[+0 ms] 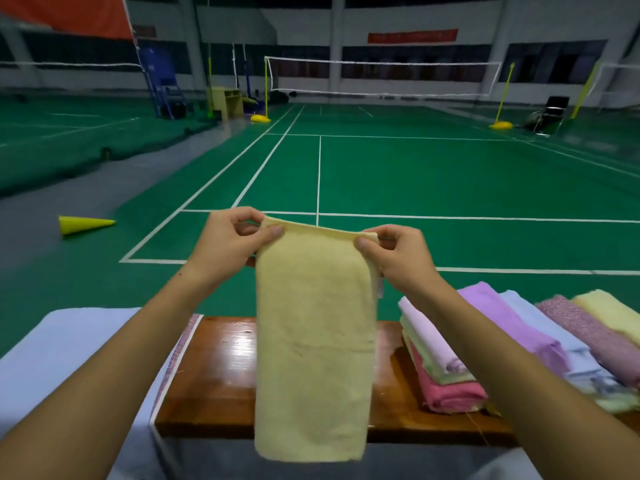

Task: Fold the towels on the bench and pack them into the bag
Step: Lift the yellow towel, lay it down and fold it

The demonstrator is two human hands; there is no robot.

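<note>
Both hands hold a pale yellow towel (pixel 313 341) up in the air above the wooden bench (pixel 214 375). Left hand (pixel 230 242) pinches its top left corner between thumb and curled fingers; right hand (pixel 398 254) pinches the top right corner the same way. Folded double, the towel hangs straight down, its lower edge past the bench's near edge. On the bench to the right lies a stack of folded towels (pixel 440 358), with more unfolded towels (pixel 554 327) draped beyond. At the left sits a white bag (pixel 69 348).

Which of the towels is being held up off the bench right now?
The pale yellow towel, pinched at its top corners by both hands; the others lie on the bench.
</note>
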